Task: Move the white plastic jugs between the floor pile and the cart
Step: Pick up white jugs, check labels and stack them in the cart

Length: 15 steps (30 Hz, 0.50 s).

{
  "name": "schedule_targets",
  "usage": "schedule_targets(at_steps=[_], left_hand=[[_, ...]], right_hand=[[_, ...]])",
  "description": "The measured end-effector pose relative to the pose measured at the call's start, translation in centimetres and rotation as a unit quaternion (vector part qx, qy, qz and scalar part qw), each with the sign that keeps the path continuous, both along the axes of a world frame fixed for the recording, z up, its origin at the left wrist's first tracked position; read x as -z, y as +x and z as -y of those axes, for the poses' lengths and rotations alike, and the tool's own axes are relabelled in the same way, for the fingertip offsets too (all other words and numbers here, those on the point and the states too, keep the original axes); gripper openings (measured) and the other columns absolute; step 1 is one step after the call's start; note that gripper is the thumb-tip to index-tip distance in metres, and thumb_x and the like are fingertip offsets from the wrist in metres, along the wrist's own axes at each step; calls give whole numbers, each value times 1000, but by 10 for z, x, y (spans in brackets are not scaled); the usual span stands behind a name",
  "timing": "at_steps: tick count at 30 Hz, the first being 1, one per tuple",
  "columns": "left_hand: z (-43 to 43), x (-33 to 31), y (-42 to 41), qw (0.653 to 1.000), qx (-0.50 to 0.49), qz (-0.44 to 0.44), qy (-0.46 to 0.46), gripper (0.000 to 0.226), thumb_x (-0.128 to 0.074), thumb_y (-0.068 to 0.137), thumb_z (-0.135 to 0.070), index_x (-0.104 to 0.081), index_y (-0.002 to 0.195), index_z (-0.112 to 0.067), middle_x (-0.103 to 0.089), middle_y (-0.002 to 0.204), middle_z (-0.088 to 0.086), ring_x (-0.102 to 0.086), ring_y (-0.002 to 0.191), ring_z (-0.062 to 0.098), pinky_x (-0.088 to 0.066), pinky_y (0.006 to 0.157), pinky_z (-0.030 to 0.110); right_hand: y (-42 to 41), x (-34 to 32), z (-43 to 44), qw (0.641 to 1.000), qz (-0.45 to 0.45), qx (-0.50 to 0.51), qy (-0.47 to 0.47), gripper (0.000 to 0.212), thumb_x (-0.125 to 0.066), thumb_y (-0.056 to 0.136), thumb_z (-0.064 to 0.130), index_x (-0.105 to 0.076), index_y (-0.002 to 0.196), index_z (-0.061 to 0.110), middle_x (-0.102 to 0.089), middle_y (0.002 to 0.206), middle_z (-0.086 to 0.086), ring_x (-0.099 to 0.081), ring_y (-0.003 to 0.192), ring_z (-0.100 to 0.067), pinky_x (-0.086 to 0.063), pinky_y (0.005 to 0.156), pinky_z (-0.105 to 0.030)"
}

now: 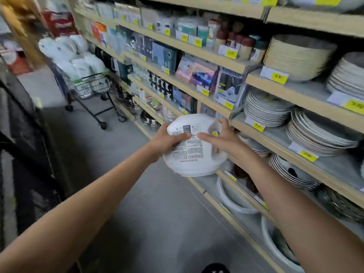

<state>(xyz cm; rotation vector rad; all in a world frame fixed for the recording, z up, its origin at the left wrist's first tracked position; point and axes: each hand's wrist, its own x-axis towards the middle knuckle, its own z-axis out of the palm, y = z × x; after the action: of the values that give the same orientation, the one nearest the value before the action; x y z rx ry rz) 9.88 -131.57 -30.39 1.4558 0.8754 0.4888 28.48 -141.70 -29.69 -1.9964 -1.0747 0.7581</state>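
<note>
A white plastic jug (194,154) with a printed label is held in front of me over the aisle floor, lying on its side. My left hand (167,140) grips its left side, thumb across the label. My right hand (220,137) holds the right side near the handle, fingers curled over the top edge and index finger on the label. Up the aisle stands a black wire cart (88,85) heaped with several more white jugs (67,54).
Wooden shelves (275,138) run along the right, stacked with plates, bowls and boxed goods with yellow price tags. White basins sit on the lowest shelf (232,200). A dark fixture (23,134) lines the left side. Grey floor (157,213) lies between me and the cart.
</note>
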Motion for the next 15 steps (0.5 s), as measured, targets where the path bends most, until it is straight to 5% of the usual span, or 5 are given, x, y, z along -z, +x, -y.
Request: schedule_targets(at_steps=[2,10,13,15], left_hand=[[-27,-2,-16,1000,-8,7,10,42,-79,77,-20,-60,112,-7,-73,97,9,-71,79,20,-58,65,32],[-141,5,-66,993,-118,-9,9,25,-75,81,-17,-63,102,-10,-72,94,12,-67,77,22,-58,65,32],[-198,7,-78,984,-178,-20,2,73,-89,61,-41,-56,119,-12,-72,104,9,-71,89,23,-59,79,42],[-237,8,-85,976,-217,-20,-4,80,-90,57,-42,-53,122,-14,-71,106,9,-71,92,25,-58,82,45]], right_hand=[[-10,-2,-38,999,-5,-41,1,97,-74,69,62,-20,145,33,-32,149,-3,-40,131,-23,-38,100,-38],[-40,2,-206,983,-2,-180,-25,106,-72,66,66,-17,149,32,-25,156,-4,-34,138,-27,-33,97,-37],[-47,5,-279,972,-23,-232,-25,114,-73,58,71,-18,149,30,-25,156,-1,-34,138,-26,-33,102,-40],[-53,5,-330,965,-36,-261,-21,105,-76,67,60,-19,149,27,-26,156,0,-34,138,-24,-32,102,-37]])
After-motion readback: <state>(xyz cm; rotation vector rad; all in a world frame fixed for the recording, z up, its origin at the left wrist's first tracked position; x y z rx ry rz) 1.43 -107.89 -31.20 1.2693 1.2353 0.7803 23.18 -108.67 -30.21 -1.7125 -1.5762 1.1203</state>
